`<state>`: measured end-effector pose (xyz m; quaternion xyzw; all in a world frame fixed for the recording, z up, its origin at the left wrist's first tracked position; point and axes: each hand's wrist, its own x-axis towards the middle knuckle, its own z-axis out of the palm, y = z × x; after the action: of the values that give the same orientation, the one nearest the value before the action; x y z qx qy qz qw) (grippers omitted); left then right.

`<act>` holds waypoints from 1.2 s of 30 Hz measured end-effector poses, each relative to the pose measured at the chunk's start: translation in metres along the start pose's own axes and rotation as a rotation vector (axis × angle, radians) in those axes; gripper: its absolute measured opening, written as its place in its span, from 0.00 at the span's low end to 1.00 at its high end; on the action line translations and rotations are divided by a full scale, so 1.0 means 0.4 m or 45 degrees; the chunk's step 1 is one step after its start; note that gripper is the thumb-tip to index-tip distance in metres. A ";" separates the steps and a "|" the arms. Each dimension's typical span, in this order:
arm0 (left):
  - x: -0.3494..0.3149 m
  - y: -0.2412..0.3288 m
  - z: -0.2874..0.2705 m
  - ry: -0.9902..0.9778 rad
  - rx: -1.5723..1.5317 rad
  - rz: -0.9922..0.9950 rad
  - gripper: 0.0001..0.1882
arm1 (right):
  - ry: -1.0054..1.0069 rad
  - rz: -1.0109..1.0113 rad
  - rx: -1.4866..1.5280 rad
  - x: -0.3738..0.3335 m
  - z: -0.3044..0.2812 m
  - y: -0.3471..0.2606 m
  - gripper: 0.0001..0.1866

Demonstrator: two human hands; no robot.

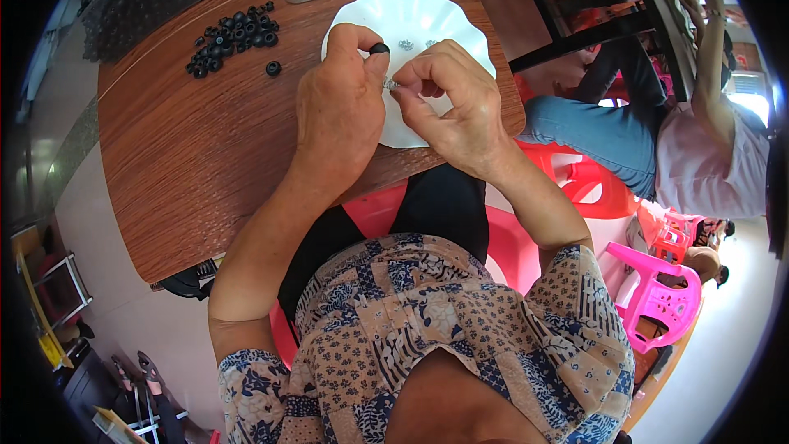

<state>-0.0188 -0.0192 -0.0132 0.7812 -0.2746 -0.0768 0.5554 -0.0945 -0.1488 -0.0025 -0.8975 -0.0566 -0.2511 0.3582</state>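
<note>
left hand [341,107] gripping small round black piece [379,48]; right hand [460,103] pinching tiny silvery bit [391,84], both over white scalloped plate [403,8]. loose black piece pile [238,33] leftward on brown wood-grain table [189,131].

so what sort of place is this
Probably a small workshop, though that's a guess: a pile of small black parts, a scalloped white plate holding tiny pieces, and another person nearby.
</note>
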 end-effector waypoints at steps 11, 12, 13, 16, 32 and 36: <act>0.042 -0.009 -0.007 0.019 0.197 0.060 0.07 | 0.001 -0.119 -0.172 0.009 0.003 0.033 0.10; 0.041 -0.012 -0.004 0.030 0.228 0.073 0.07 | -0.003 -0.096 -0.157 0.008 0.002 0.035 0.09; 0.041 -0.014 -0.002 0.028 0.227 0.073 0.07 | -0.008 -0.073 -0.142 0.007 0.002 0.038 0.09; 0.043 -0.016 -0.002 0.023 0.149 0.051 0.08 | -0.021 -0.010 -0.108 0.008 -0.003 0.033 0.08; 0.007 -0.001 -0.065 -0.218 -1.056 -0.480 0.08 | -0.025 0.236 0.166 0.019 -0.048 -0.047 0.06; -0.019 -0.004 -0.070 -0.209 -1.272 -0.579 0.07 | -0.058 0.275 0.201 0.025 -0.039 -0.063 0.06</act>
<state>-0.0126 0.0081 -0.0058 0.4539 -0.0715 -0.3764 0.8045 -0.0992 -0.1415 0.0274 -0.8728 0.0127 -0.1855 0.4513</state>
